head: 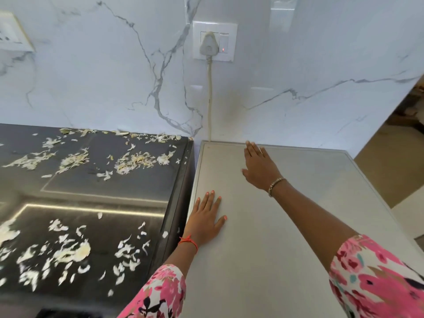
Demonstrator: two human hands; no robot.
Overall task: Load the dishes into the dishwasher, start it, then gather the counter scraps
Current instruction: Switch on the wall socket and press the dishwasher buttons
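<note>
On the near left edge of the matte grey appliance top (298, 226), probably the dishwasher's lid, the left hand (206, 222) lies flat, fingers straight. The right hand (259, 167) stretches toward the back edge, also flat and empty; whether it touches, I cannot tell. No dishes show. Pale, papery vegetable scraps (135, 161) litter the glossy dark counter (103, 187) alongside. Swept carelessly, the shreds could slip into the narrow seam between counter and appliance. A reach further back might snag the rubbery cord (209, 99) and loosen the plug (207, 45).

At the left edge, wall socket (12, 33) cut off; nearest counter scraps (71, 252) smeared, shapeless
</note>
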